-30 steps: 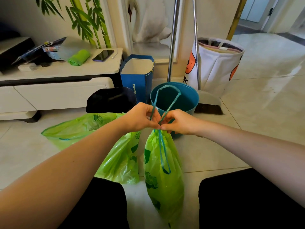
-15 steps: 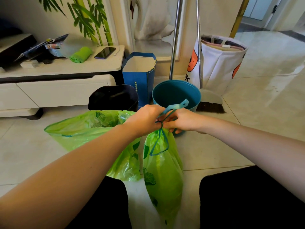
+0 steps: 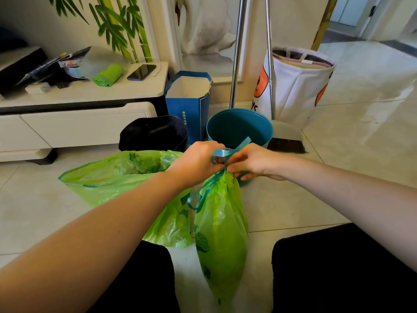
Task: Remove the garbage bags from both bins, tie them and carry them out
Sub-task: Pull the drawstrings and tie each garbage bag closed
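Note:
A green garbage bag (image 3: 222, 236) stands between my knees, its neck gathered shut. My left hand (image 3: 198, 160) and my right hand (image 3: 250, 162) meet at the neck, both pinching the blue drawstring (image 3: 234, 149); one strand loops down the bag's front. A second green garbage bag (image 3: 117, 175) lies on the floor to the left with its mouth open. Behind them stand a black bin (image 3: 155, 132) and a teal bin (image 3: 239, 127), neither with a liner.
A blue paper bag (image 3: 187, 98) stands between the bins. A broom and dustpan (image 3: 286, 136) lean on the wall beside a white fabric basket (image 3: 297, 84). The low cabinet (image 3: 79, 114) at left holds a roll of green bags (image 3: 108, 75) and a phone (image 3: 141, 72).
The tall drawstring loop above my hands has been pulled down small, and the hanging loop on the bag's front has shortened. My hands stay together at the neck.

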Tool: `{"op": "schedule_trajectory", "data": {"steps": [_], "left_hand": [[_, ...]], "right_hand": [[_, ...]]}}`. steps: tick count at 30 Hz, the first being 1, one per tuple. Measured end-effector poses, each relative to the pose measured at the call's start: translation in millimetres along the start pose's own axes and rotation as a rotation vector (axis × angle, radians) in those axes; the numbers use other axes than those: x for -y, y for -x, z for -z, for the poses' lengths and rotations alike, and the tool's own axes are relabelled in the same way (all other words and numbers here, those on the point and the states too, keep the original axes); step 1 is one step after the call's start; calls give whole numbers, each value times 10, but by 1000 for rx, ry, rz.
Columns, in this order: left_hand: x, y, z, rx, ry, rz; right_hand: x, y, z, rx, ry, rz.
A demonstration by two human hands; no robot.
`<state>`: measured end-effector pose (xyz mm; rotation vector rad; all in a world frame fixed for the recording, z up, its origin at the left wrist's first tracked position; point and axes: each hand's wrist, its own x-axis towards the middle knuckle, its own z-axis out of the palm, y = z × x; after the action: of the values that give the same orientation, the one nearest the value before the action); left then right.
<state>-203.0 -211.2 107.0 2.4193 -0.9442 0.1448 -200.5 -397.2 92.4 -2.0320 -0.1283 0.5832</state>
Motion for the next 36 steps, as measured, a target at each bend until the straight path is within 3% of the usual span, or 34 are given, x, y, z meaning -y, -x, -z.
{"op": "schedule_trajectory", "data": {"steps": [8, 15, 17, 20, 22, 24, 28, 32, 36], "left_hand": [[-10, -22, 30, -16, 35, 91], [-14, -44, 26, 100, 66, 152], [-8, -43, 28, 109, 104, 175], [-23, -51, -10, 129, 111, 164], [-37, -62, -39, 136, 94, 155], [-40, -73, -48, 131, 86, 159], [-29, -70, -26, 140, 85, 171], [28, -32, -6, 172, 67, 181], [120, -1, 23, 180, 104, 254]], "right_hand": [[83, -68, -72, -61, -24, -44], [151, -26, -45, 123, 26, -200], [179, 6, 14, 181, 136, -190], [234, 43, 85, 218, 522, -98], [249, 62, 107, 162, 796, -21], [240, 78, 130, -8, 1019, 62], [183, 54, 212, -298, 1233, 180], [67, 17, 410, -364, 1193, 127], [3, 57, 577, -110, 745, 30]]}}
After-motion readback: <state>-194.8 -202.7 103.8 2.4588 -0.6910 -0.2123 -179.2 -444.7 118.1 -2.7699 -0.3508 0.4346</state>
